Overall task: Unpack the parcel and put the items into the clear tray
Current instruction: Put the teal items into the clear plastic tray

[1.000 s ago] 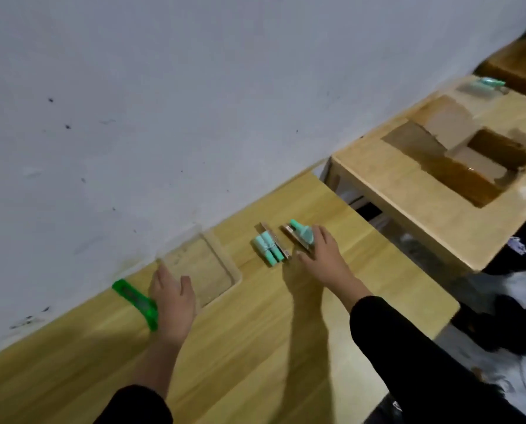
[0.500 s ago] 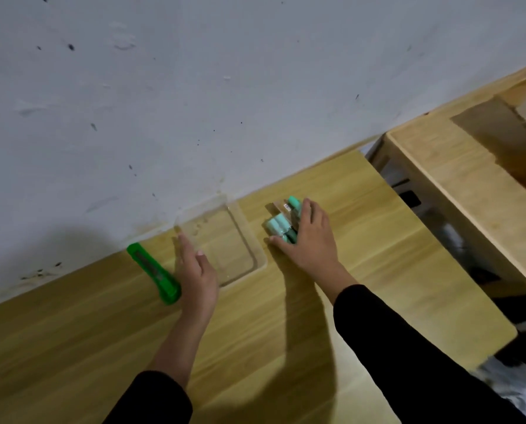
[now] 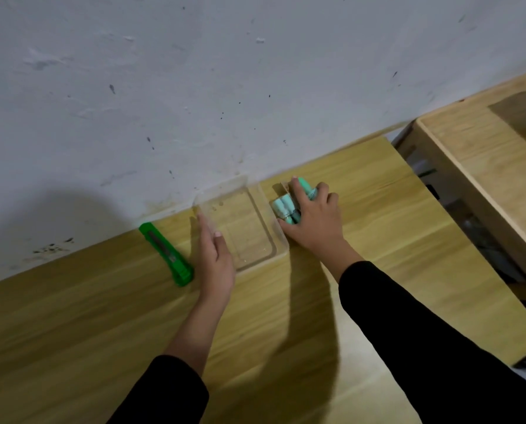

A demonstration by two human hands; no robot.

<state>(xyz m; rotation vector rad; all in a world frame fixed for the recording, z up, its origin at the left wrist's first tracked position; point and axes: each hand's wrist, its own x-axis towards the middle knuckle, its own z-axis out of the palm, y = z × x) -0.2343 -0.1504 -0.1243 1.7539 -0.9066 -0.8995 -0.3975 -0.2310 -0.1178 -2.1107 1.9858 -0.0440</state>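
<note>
A clear plastic tray [image 3: 246, 228] sits on the wooden table [image 3: 102, 316] close to the wall, with nothing inside it. My left hand [image 3: 216, 258] lies with straight fingers against the tray's left wall. Right beside the tray's right wall lie several mint-green pen-like items [image 3: 281, 206] bunched together with a small piece of brown packaging. My right hand [image 3: 313, 221] covers them, fingers curled over the top and thumb at their near end. Part of the bunch is hidden under that hand.
A green utility knife [image 3: 167, 255] lies on the table just left of my left hand. A grey-white wall rises directly behind the tray. A second wooden table [image 3: 481, 166] stands to the right across a narrow gap.
My right hand has slid the green items left until they rest against the tray's right wall and now curls over them. My left hand stays at the tray's left side.
</note>
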